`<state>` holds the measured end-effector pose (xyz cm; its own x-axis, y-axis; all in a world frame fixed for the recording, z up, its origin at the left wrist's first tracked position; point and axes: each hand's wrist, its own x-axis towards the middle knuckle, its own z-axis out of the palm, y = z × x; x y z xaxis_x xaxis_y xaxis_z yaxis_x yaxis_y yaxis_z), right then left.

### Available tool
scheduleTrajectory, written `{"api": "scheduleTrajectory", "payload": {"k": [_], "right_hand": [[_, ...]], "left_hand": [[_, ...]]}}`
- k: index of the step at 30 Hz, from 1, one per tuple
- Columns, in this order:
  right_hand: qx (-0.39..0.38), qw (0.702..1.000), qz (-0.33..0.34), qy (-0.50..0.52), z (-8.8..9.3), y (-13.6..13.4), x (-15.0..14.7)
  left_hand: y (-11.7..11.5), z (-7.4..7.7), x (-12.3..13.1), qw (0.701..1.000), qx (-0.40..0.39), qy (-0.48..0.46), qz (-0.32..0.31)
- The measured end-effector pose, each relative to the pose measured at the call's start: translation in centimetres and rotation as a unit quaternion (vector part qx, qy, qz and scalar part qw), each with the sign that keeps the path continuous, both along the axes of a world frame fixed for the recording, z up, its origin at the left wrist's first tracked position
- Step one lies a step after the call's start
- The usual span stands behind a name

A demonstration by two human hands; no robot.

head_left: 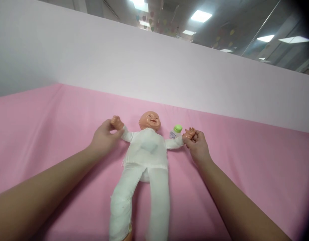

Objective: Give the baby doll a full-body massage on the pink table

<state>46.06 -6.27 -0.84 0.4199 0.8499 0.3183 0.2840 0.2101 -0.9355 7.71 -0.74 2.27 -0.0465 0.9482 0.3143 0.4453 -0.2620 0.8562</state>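
Note:
A baby doll (146, 150) with a white cloth body and a hard plastic head lies on its back, its legs toward me and its arms spread out to the sides. My left hand (104, 137) is closed around the doll's wrist on the left, with the small plastic hand sticking up past my fingers. On the other side, my right hand (198, 145) pinches the doll's other plastic hand. Just behind that arm is a small bottle (176, 131) with a green cap and a printed label, its lower part hidden. The doll's feet are mostly cut off by the bottom edge.
Pink sheeting (235, 167) with soft folds covers the surface under the doll. A white wall (144, 67) rises behind it, with glass panels and lit ceiling lamps above.

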Motion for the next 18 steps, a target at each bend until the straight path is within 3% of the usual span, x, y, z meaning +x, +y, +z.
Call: {"api": "scheduleTrajectory", "payload": {"k": [3,7,9,11,15,18], "right_hand": [[0.012,0.992,0.035,-0.124,0.9,-1.8,-3.1],[0.075,0.928,0.103,-0.35,1.1,-3.3,-5.9],[0.11,0.896,0.136,-0.408,0.9,-3.4,-6.3],[0.12,0.883,0.15,-0.428,0.6,-3.3,-6.4],[0.09,0.898,0.159,-0.401,0.7,-3.1,-6.1],[0.023,0.943,0.133,-0.304,1.0,-2.9,-5.0]], "left_hand": [[-2.1,0.6,1.3,0.994,0.045,0.07,-0.073],[-2.7,0.1,1.9,0.935,0.16,0.225,-0.223],[-2.2,-0.3,1.7,0.91,0.19,0.271,-0.249],[-1.7,-0.6,1.5,0.902,0.192,0.291,-0.255],[-1.7,-0.4,1.5,0.909,0.178,0.278,-0.254],[-2.0,0.2,1.6,0.947,0.115,0.211,-0.215]]}}
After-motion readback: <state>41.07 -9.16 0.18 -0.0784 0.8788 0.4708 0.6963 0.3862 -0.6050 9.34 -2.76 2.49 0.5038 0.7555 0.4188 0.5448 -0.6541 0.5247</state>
